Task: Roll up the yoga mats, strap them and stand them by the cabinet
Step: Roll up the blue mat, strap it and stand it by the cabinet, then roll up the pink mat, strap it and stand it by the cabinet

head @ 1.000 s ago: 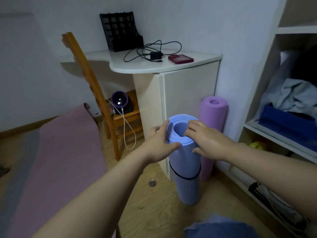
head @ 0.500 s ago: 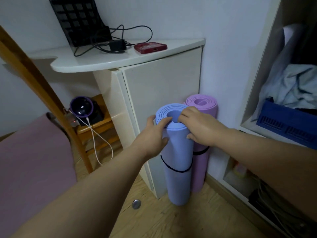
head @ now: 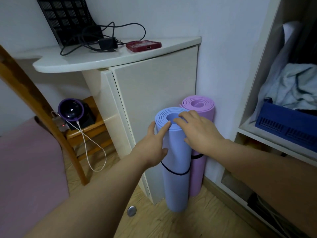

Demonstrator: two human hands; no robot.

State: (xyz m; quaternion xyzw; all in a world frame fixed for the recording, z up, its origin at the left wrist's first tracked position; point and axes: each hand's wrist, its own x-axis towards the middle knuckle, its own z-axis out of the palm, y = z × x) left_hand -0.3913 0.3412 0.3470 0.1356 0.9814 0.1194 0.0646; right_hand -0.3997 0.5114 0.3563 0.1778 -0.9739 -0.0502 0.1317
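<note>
Mats stand upright on the wooden floor, side by side against the white cabinet; the blue yoga mat is nearer us, touching the purple yoga mat, which sits in the corner by the wall; each has a thin black strap round its middle; our left hand lays straight fingers along the blue roll's left side; our right hand rests loosely over its top rim (index finger at the core hole); the hands are apart, neither clenched.

Pale walls, wood-plank floor, dim light. Cream cabinet under white desktop. Wooden chair left, open shelving right.
</note>
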